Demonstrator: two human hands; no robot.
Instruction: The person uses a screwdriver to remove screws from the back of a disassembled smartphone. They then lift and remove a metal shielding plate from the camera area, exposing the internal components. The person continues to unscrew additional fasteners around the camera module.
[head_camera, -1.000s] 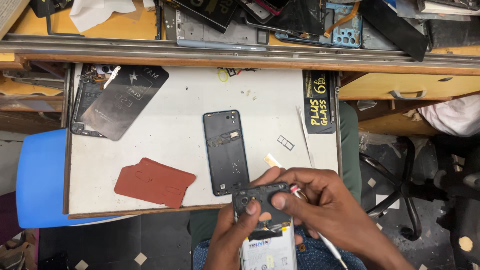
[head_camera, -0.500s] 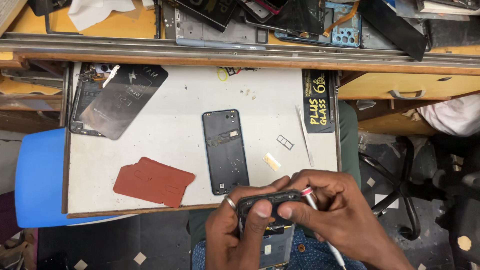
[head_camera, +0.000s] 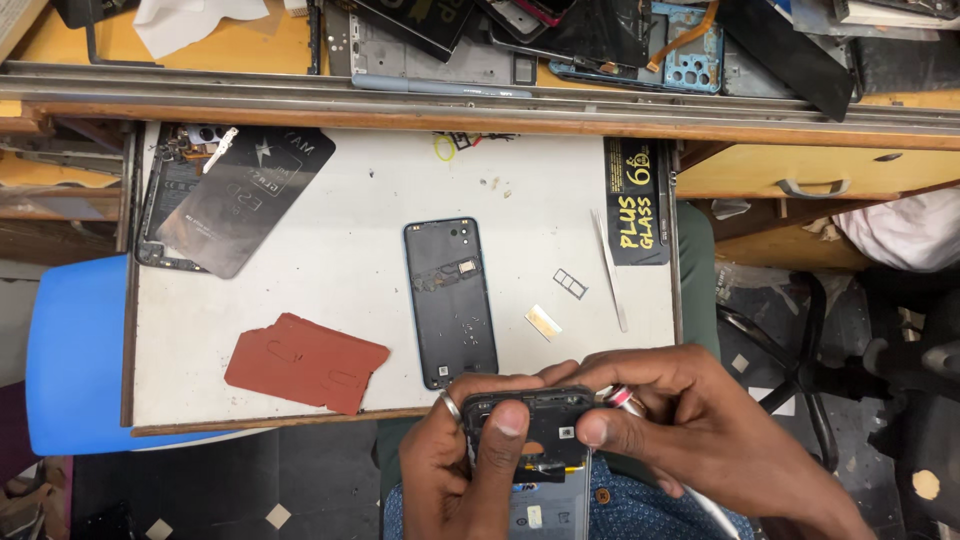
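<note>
Both my hands hold an opened phone body (head_camera: 535, 440) over my lap, just below the front edge of the white work board (head_camera: 340, 290). My left hand (head_camera: 460, 470), with a ring on one finger, grips its left side with the thumb pressing on the top. My right hand (head_camera: 690, 430) grips its right side and also holds a thin tool with a red and silver handle (head_camera: 625, 400). A dark phone back cover (head_camera: 450, 300) lies face down on the board, just above my hands.
On the board lie a torn red sheet (head_camera: 305, 362), a dark pouch over phone parts (head_camera: 245, 195), a small card tray (head_camera: 570, 284), a pale tab (head_camera: 543, 321), a thin white stick (head_camera: 608, 270) and a black box (head_camera: 636, 200). Phone parts crowd the wooden shelf (head_camera: 500, 40).
My hands and the phone body have dropped lower toward my lap. My left thumb has shifted onto the top of the phone, and the pale tab on the board is uncovered.
</note>
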